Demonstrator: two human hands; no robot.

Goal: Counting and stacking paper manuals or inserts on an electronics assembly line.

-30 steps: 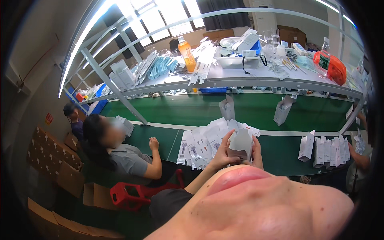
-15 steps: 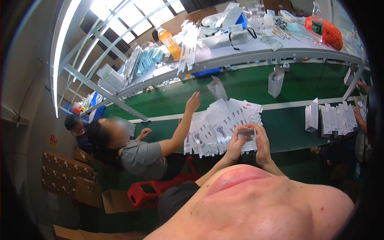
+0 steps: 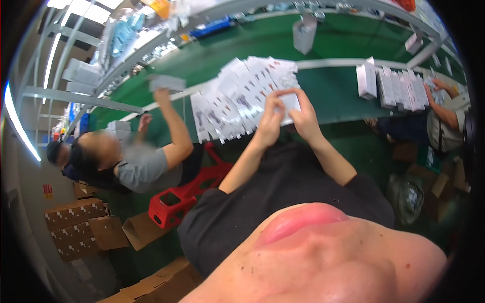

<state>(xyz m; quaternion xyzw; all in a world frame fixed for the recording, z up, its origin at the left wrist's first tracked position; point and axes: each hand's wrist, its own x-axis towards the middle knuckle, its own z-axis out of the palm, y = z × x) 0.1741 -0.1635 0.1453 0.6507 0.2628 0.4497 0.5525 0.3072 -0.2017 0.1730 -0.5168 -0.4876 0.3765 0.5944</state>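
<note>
Between my two hands is a small white carton (image 3: 290, 103), partly hidden by the fingers. My left hand (image 3: 272, 117) grips its left side, fingers bent. On the other side my right hand (image 3: 305, 117) has its thumb and fingers closed around the carton's edge. Just left of and beyond my hands, flattened white printed cartons (image 3: 237, 98) lie fanned in an overlapping pile on the green table (image 3: 336, 103).
At left, a person in grey holds a white box (image 3: 169, 83). An upright white box (image 3: 304, 36) stands on the green belt (image 3: 257, 38). Several white boxes (image 3: 389, 88) line the right, near another person's hands. A red stool (image 3: 174, 202) and brown cartons (image 3: 76, 227) stand lower left.
The view has tipped downward, showing more of my lap. The person at left has taken hold of a white box and moved it left. My hands still hold the carton, with the fingers shifted.
</note>
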